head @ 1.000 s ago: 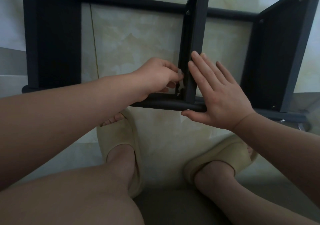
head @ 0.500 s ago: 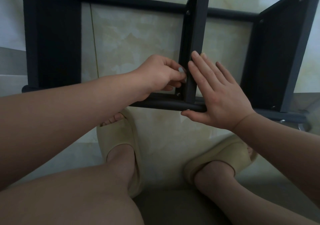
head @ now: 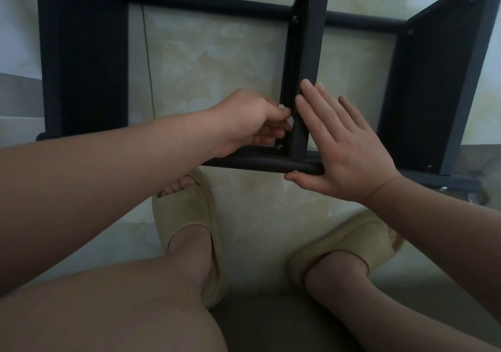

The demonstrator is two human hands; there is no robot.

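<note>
Left hand pinched something small and pale, couldn't tell what, at 9 o'clock of the rack's centre divider. Right hand, 3 o'clock, lay flat and spread, bracing it. My worry: pinch slips, piece drops.

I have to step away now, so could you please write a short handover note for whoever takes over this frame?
Left hand: fingers curled, pinching a small pale item, too small to identify, against the dark grey metal middle upright.
Right hand: open, flat against that upright's other side, thumb under the black round front tube.
Done: lower screw and upper screw sit in the upright.
Left: probably finish the left hand's fastening, then check tightness.
</note>
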